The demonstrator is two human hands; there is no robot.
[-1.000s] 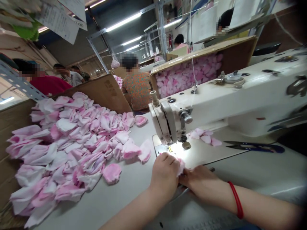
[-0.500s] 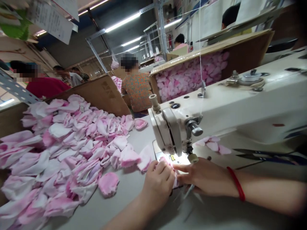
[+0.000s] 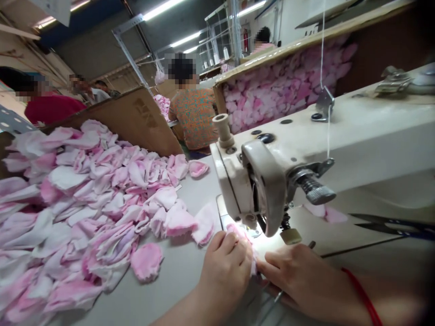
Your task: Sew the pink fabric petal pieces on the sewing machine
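Under the lit head of a white sewing machine (image 3: 234, 181) lies a pink fabric piece (image 3: 239, 232). My left hand (image 3: 227, 265) has its fingers curled and pressed on that piece, just in front of the needle area, which is partly hidden. On the other side of the piece, my right hand (image 3: 295, 274) is closed, with the index fingertip at the fabric's edge. A thin metal tool (image 3: 279, 296) sticks out beneath the right hand's fingers. A red cord circles the right wrist.
A large heap of pink and white fabric pieces (image 3: 112, 194) fills the left side, against a cardboard sheet (image 3: 136, 117). Black scissors (image 3: 384, 225) lie at the right. Behind the machine stands a cardboard box (image 3: 217, 97) of pink pieces. Several people sit beyond.
The view has moved closer to the machine. My right hand has drawn back slightly from the needle area, its fingers more bent. My left hand stays on the fabric.
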